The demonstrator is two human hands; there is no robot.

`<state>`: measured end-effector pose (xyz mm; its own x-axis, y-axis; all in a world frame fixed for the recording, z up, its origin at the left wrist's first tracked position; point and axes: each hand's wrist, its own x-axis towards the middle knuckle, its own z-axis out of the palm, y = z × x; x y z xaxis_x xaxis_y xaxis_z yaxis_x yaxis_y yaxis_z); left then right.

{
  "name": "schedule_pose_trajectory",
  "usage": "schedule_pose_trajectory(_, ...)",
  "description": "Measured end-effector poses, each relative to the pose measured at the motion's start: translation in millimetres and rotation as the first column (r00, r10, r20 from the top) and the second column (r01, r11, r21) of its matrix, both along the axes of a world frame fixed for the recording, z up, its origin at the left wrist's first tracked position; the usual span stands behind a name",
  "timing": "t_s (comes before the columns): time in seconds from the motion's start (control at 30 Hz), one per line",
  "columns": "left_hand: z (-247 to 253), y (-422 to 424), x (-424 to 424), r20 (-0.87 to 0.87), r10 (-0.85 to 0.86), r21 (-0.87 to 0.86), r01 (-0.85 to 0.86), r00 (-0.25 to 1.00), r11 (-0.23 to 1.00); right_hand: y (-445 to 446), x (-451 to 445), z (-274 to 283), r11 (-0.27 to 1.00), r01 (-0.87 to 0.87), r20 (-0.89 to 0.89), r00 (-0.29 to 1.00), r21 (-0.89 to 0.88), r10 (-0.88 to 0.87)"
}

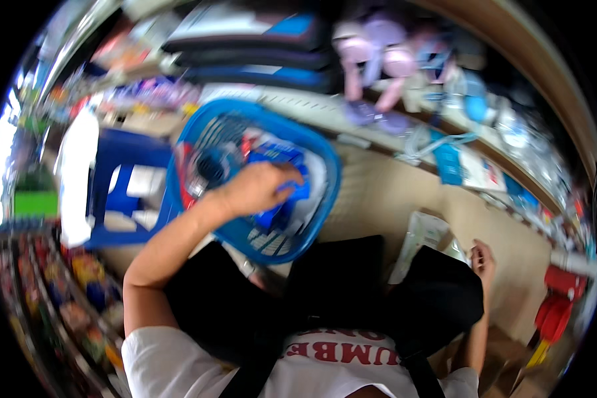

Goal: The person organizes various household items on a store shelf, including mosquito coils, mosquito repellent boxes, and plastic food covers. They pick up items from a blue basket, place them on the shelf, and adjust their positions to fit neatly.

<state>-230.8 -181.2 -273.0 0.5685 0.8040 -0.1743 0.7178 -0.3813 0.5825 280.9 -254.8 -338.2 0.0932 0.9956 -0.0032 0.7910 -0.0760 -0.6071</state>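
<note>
My left hand (266,189) is over a blue plastic basket (331,199), its fingers curled at the blue packages (278,154) inside. Blur and the hand itself hide whether it grips one. Left of the hand in the basket lie a clear, dark-centred item (214,164) and something red (186,174). My right hand (482,261) hangs beside my right knee with bent fingers; whether anything is in it cannot be made out. Near it, a clear plastic packet (420,234) with a pale label lies on the floor, partly hidden by my knee.
A blue plastic stool (129,144) stands left of the basket. Shelves with lilac and pink items (378,54) and stacked dark packs (253,45) run along the front. Racks of colourful packets (69,293) line the left. Red objects (554,313) and a cardboard box (502,355) are at right.
</note>
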Motion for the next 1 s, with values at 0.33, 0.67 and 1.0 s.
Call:
schedule_pose_trajectory(0.33, -69, -89, -111, 0.274, 0.787, -0.256, -0.747, 0.553, 0.614, 96, -190, 25, 0.524, -0.846, 0.035, 0.524, -0.100, 0.851)
schedule_pose_trajectory(0.67, -93, -99, -131, 0.164, 0.777, -0.725, -0.459, 0.609, 0.513, 48, -278, -11, 0.354, -0.926, -0.039, 0.362, -0.129, 0.932)
schedule_pose_trajectory(1.0, -60, -127, -169, 0.435, 0.869, 0.034, -0.969, 0.235, 0.245, 47, -290, 36, 0.342, -0.926, 0.012, 0.345, -0.162, 0.939)
